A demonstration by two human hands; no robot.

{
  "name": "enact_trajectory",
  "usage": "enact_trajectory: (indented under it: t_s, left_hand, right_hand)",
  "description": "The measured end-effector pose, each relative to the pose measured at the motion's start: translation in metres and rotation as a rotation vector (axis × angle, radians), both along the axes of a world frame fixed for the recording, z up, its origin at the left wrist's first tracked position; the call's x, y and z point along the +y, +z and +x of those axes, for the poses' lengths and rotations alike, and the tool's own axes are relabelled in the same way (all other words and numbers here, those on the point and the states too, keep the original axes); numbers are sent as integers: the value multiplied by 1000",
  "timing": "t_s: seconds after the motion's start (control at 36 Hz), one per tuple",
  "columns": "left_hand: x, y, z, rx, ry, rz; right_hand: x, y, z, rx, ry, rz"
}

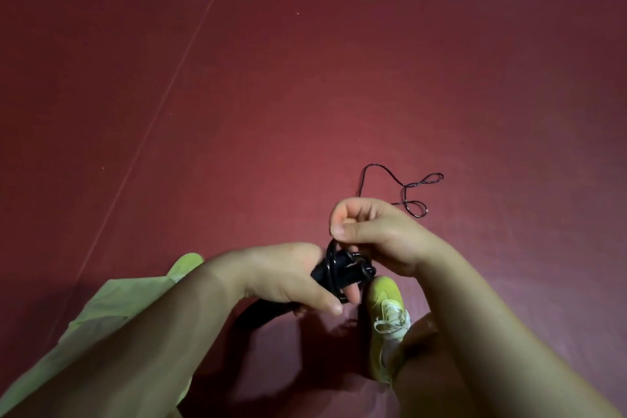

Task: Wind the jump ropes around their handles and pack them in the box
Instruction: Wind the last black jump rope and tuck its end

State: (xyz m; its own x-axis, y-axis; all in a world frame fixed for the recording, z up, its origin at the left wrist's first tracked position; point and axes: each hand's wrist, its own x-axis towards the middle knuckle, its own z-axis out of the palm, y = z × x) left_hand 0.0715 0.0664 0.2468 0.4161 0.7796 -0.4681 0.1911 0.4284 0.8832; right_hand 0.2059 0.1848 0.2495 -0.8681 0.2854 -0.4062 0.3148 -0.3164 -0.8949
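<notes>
Black glossy jump-rope handles [342,270], bundled together with a few loops of thin black cord around them, held low in the middle of the view. Clamped at the near end by the left hand [288,276]: thumb over the top, fingers curled underneath, one fingertip poking out just below the bundle. Far end of the handles sticking out to the right of that hand, toward the right hand [369,234].

Right hand just above and to the right of the handles, touching the topmost loop; thumb and forefinger pinched together on the thin black rope cord [407,187] where it rises off the bundle, remaining fingers folded into a loose fist. Cord hidden behind that hand for a stretch.

Beyond the right hand, farther from the handles, slack cord lying on the dark red matte floor [305,78], curling into an arch and two small loops, well apart from the bundle.

Directly beneath the handles, a yellow-green sneaker with pale laces [386,316], toe pointing up toward the bundle and almost touching its underside in the view. To the left of the handles, under the left forearm, a pale yellow-green trouser leg [101,326] with a second shoe tip showing past it.
</notes>
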Motion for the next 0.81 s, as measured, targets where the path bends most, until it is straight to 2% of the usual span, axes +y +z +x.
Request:
enact_trajectory:
  t_s: [0.06,0.11,0.22,0.33,0.58,0.72,0.81]
  left_hand:
    - [0,0,0,-1,-3,60]
    - [-1,-3,-1,-57,69,74]
    - [-4,-7,-7,-343,317,-8]
    - [-4,-9,-20,-427,452,-72]
    - [-5,-8,-27,-507,608,-121]
    - [-5,-10,-27,-496,666,-121]
    - [-4,-10,-26,-421,690,-113]
  right_hand:
    - [-2,-4,-1,-21,-8,-151]
    - [-3,-8,-3,-34,-39,-201]
    - [-2,-11,-7,44,-171,-208]
    - [-3,-9,-9,122,-177,-159]
    - [-5,-16,-6,82,-195,157]
    - [-10,-21,-10,-49,-272,592]
    - [-13,-22,-11,-137,-282,760]
